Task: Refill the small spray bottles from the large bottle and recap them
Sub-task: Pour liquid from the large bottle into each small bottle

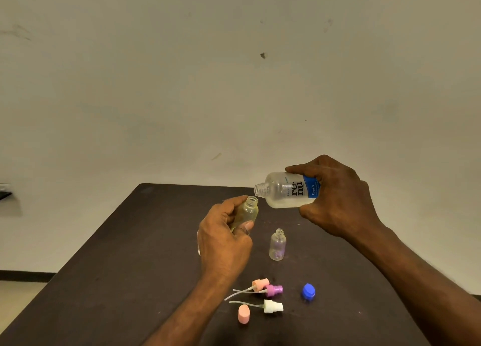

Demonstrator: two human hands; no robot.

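Observation:
My right hand (338, 197) grips the large clear bottle (283, 190) with a blue label, tipped on its side, its open mouth pointing left. My left hand (223, 239) holds a small clear bottle (248, 210), uncapped, its neck just below and left of the large bottle's mouth. A second small clear bottle (277, 244) stands open on the dark table (130, 267). Near the front lie three spray heads with tubes: peach (260, 284), purple (274, 290), white (272, 306). A pink cap (244, 314) and the blue cap (309, 291) sit beside them.
A pale wall rises behind the table's far edge (195, 185). The table's left edge runs diagonally down to the floor (18, 293). Something clear shows partly behind my left hand at its left side (198, 244); I cannot tell what it is.

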